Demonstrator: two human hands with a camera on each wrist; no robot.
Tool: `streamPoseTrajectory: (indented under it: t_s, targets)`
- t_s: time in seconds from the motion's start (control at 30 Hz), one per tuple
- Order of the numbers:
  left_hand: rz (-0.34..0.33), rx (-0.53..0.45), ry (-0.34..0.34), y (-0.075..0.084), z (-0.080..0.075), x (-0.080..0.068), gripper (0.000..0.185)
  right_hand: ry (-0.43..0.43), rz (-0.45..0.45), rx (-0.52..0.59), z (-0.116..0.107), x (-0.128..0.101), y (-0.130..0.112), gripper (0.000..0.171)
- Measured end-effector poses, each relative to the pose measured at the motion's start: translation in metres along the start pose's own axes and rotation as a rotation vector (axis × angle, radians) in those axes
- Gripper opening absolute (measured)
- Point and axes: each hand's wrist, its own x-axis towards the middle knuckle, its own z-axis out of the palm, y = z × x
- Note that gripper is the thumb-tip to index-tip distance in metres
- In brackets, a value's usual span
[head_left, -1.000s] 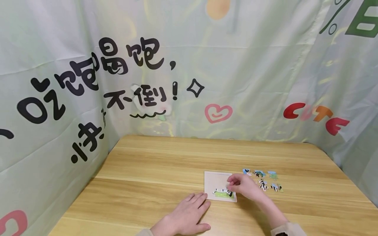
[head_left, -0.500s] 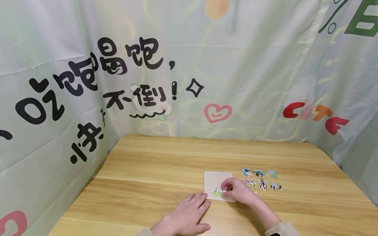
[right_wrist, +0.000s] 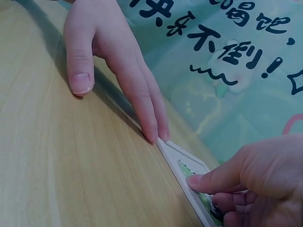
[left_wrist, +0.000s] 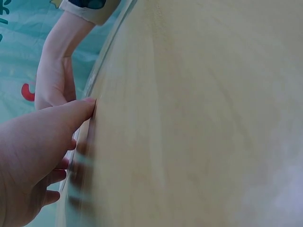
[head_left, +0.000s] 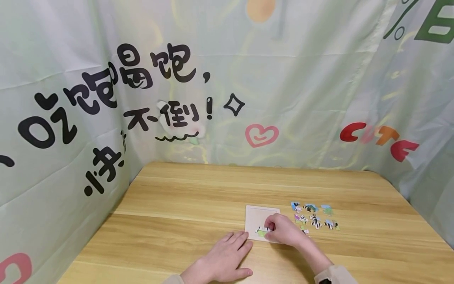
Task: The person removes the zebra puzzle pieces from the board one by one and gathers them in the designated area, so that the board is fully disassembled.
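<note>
In the head view a small square puzzle board (head_left: 254, 217) with a pale base and raised rim lies on the table. My left hand (head_left: 228, 256) rests flat on the wood, fingers straight, fingertips at the board's near left corner. Over the near right part of the board, my right hand (head_left: 283, 229) bends its thumb and fingers onto a puzzle piece. The right wrist view shows the thumb (right_wrist: 196, 180) on this green, black and white piece (right_wrist: 183, 168), fingers curled beside it; part of it is hidden. A green piece (head_left: 261, 233) with black and white shows left of the fingertips.
Several loose puzzle pieces (head_left: 315, 221) with blue, green and zebra-striped prints lie right of the board, close to my right hand. The wooden table (head_left: 177, 205) runs back to a printed cloth wall (head_left: 305, 98), with more cloth at both sides.
My right hand has shifted left and down over the board, covering the striped part of the puzzle there and uncovering loose pieces at the right. The left hand has stayed in place.
</note>
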Motion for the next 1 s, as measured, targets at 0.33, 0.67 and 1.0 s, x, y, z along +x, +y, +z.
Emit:
streamPoseTrajectory:
  t_s: [0.33, 0.67, 1.0]
  targets:
    - [-0.005, 0.006, -0.002, -0.0005, 0.0, 0.0, 0.069, 0.011, 0.047, 0.025, 0.0017, 0.0028, -0.0029, 0.022]
    - [-0.003, -0.004, -0.004, 0.0003, -0.0008, -0.0002, 0.069, 0.002, 0.043, 0.112, -0.0009, 0.0006, 0.0019, 0.019]
    - [-0.004, -0.014, -0.02, 0.0004, -0.0019, 0.0, 0.07, -0.026, -0.001, 0.183, -0.0058, -0.0003, 0.005, 0.014]
